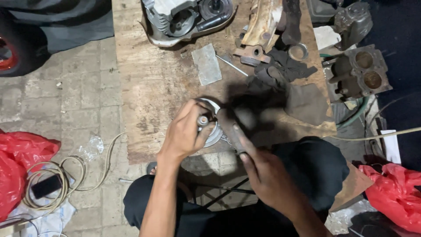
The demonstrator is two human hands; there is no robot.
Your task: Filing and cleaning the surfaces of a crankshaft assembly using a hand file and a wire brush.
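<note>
One wooden surface point(153, 87) lies under both hands. Two red plastic bags point(17, 166) sit well apart, one beyond each hand; one metal block point(359, 72) with two round holes lies far past the right hand. One round metal part point(212, 125) rests on the surface edge — the left hand point(186, 131) wraps around it, fingers closed on its short central stub point(202, 120). The right hand point(263, 175), just beside it, grips one dark tool point(232, 127) whose blurred head touches the part.
</note>
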